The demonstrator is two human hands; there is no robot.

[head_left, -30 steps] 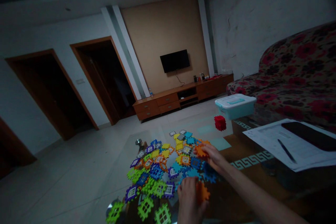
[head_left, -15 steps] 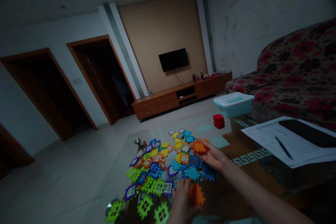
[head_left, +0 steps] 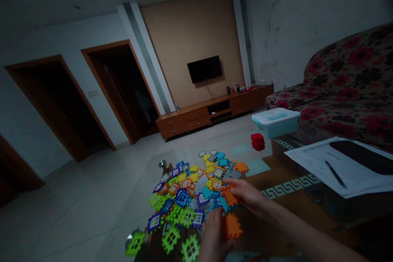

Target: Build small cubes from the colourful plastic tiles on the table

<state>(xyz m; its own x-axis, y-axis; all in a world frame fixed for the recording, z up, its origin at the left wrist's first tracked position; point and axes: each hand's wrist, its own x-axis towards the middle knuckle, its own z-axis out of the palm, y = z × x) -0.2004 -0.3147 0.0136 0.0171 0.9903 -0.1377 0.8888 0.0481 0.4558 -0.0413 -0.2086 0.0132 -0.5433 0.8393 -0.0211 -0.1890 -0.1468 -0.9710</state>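
A heap of coloured interlocking plastic tiles (head_left: 190, 190) lies on a glass table top. My left hand (head_left: 213, 239) is at the bottom of the view, fingers closed on an orange tile (head_left: 232, 226) held upright. My right hand (head_left: 250, 195) reaches in from the right and pinches a second orange tile (head_left: 230, 197) just above the first, at the heap's right edge. A red cube made of tiles (head_left: 257, 142) stands further back on the table.
A teal lidded plastic box (head_left: 275, 121) sits at the table's far end. Papers (head_left: 334, 168) with a pen (head_left: 335, 175) and a dark tablet (head_left: 364, 156) lie at the right. A floral sofa (head_left: 346, 90) is behind; a TV cabinet (head_left: 211, 112) and tiled floor lie beyond.
My right hand has lifted an orange tile from the heap's far right and carried it back toward the orange tile in my left hand. The left hand has stayed about in place.
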